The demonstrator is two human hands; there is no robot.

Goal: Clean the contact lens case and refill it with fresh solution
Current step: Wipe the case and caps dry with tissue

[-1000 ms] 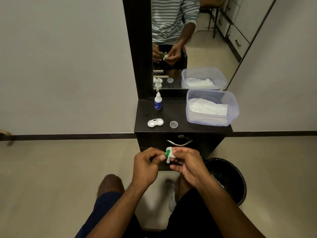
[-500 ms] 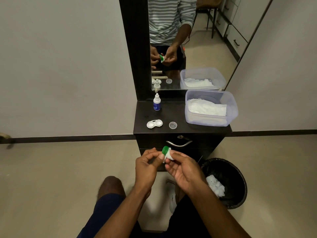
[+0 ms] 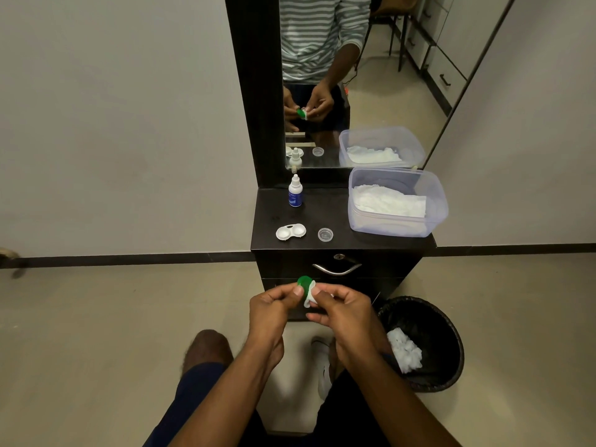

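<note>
Below the dark surface (image 3: pixel 371 243), in front of its drawer, the left hand (image 3: pixel 274 309) pinches a green cap (image 3: pixel 304 283) between thumb and fingertips, so that grip is closed on the cap. Touching the cap from the right is a small white tissue (image 3: pixel 310 296), pinched by the right hand (image 3: pixel 345 312), whose grip is closed around it. On the surface behind the hands, going left to right, a white contact lens case (image 3: pixel 290 232) lies open with both wells bare; behind it a small solution bottle (image 3: pixel 295 195) with a blue label stands upright by the mirror (image 3: pixel 371 91). Just beside the case lies a clear cap (image 3: pixel 325 234), then a clear plastic tub (image 3: pixel 398 201) holding white tissues. On the floor at far right a black bin (image 3: pixel 421 341) holds crumpled white tissue.
</note>
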